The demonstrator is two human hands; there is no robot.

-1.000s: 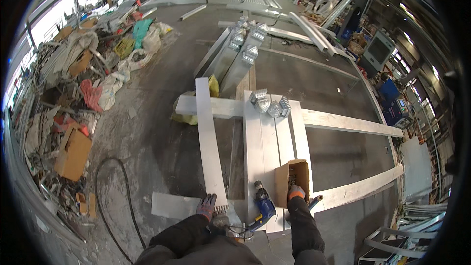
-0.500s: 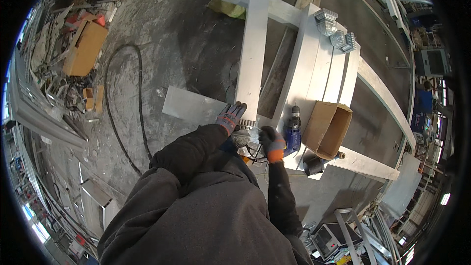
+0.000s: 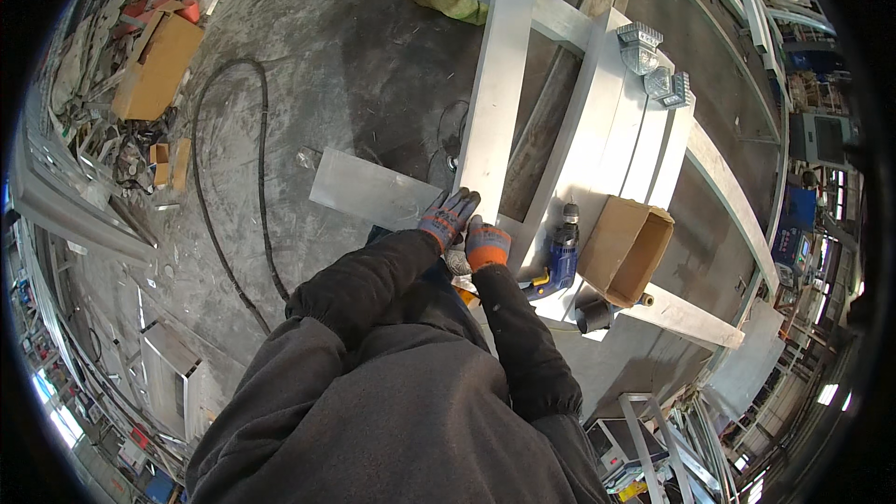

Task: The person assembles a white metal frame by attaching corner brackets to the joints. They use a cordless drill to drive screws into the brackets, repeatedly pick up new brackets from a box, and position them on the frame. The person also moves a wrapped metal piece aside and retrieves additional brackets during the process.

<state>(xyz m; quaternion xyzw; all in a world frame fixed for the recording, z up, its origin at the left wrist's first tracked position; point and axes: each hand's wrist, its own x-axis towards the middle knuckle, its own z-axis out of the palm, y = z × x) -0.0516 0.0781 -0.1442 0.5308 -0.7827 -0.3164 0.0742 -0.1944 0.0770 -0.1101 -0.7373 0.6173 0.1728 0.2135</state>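
Note:
A long white rectangular metal beam runs away from me, its near end just in front of my body. My left hand, in a grey and orange work glove, lies on the left edge of that near end with its fingers stretched out. Right beside it, my right hand, gloved alike, is closed over the beam's end. Under the hands shows part of a patterned silver end cap; the rest of the cap is covered. To the right, a blue cordless drill lies on white beams.
An open cardboard box sits on the white beams at right, with a black cylinder nearby. More silver end caps lie farther along. A black hose loops across the floor at left, near scrap and another carton.
My right hand has moved left and forward from beside the drill onto the beam's near end, covering most of the end cap. My left hand stays at the beam. The view has shifted slightly.

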